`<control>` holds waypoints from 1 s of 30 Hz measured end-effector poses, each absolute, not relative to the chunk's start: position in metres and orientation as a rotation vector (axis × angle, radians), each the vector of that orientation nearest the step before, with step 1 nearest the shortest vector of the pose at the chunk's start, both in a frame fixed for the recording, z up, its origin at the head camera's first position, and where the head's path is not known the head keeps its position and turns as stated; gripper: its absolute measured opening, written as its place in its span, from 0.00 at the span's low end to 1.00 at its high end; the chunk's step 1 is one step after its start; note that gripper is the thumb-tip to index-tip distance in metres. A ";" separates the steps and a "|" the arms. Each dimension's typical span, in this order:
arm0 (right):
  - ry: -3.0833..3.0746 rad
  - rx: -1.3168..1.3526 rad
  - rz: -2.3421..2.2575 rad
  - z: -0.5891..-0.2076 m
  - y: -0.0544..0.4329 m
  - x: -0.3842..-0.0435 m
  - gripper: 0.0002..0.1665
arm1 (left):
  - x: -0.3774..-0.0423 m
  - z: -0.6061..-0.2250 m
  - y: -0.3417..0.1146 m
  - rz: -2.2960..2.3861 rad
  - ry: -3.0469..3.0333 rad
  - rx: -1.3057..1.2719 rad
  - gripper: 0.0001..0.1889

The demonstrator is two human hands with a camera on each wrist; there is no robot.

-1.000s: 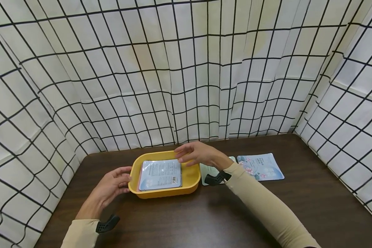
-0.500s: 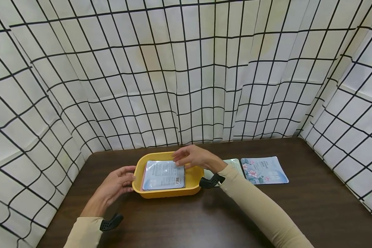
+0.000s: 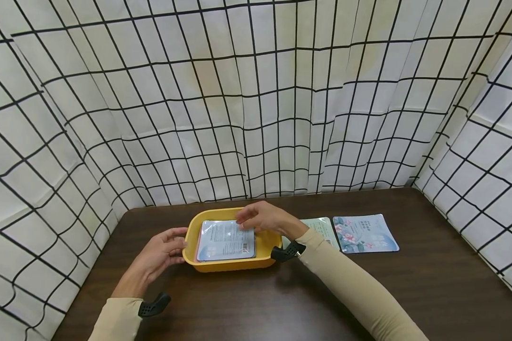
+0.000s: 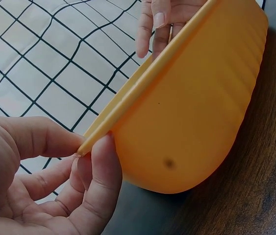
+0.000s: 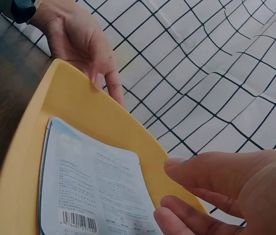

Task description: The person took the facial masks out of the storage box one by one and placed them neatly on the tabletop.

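My left hand pinches the left end of the yellow plastic tray. The left wrist view shows the thumb and fingertips on its rim. Inside the tray lies a flat, pale-blue sheet mask packet, printed side with a barcode up. A pink edge shows under its left side. My right hand is over the tray, fingertips around the packet's upper right corner. In the right wrist view, its thumb and fingers stand apart beside the packet with nothing between them.
Right of the tray, a pale-green packet lies partly behind the right forearm. Beside it is a blue flowered packet. All rest on a dark wooden table, with white, black-gridded curtains around its back and sides.
The right hand has come down and slightly left, from over the tray's far right rim to the packet's corner. The left hand stays at the tray's rim. The head view has shifted slightly.
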State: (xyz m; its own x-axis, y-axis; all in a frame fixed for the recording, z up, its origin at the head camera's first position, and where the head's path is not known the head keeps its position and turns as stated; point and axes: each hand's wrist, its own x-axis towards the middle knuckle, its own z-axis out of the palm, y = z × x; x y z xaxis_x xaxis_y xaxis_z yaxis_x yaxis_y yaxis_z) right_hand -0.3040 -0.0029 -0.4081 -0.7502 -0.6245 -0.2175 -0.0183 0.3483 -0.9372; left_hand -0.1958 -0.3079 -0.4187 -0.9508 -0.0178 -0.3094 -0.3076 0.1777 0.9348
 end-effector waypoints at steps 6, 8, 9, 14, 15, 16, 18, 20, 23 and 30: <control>2.033 -0.551 -1.445 -0.409 -0.003 -0.302 0.20 | -0.196 -0.417 -0.308 1.859 2.211 -0.309 0.30; 2.034 -0.553 -1.446 -0.409 -0.004 -0.301 0.20 | -0.196 -0.416 -0.308 1.859 2.210 -0.308 0.30; 2.034 -0.554 -1.445 -0.410 -0.004 -0.301 0.19 | -0.196 -0.416 -0.308 1.857 2.210 -0.308 0.31; 2.037 -0.561 -1.428 -0.408 -0.005 -0.299 0.19 | -0.196 -0.416 -0.307 1.859 2.201 -0.313 0.31; 2.036 -0.564 -1.426 -0.408 -0.005 -0.299 0.20 | -0.196 -0.416 -0.308 1.857 2.200 -0.307 0.31; 2.034 -0.564 -1.423 -0.407 -0.005 -0.298 0.20 | -0.197 -0.417 -0.307 1.863 2.196 -0.311 0.31; 2.022 -0.565 -1.427 -0.408 -0.005 -0.299 0.20 | -0.197 -0.417 -0.307 1.864 2.193 -0.303 0.31; 2.011 -0.560 -1.427 -0.408 -0.006 -0.299 0.19 | -0.196 -0.417 -0.308 1.865 2.193 -0.310 0.31; 1.999 -0.549 -1.432 -0.407 -0.006 -0.298 0.19 | -0.195 -0.417 -0.308 1.858 2.199 -0.301 0.31; 2.000 -0.529 -1.457 -0.406 -0.005 -0.296 0.17 | -0.195 -0.417 -0.307 1.853 2.207 -0.291 0.31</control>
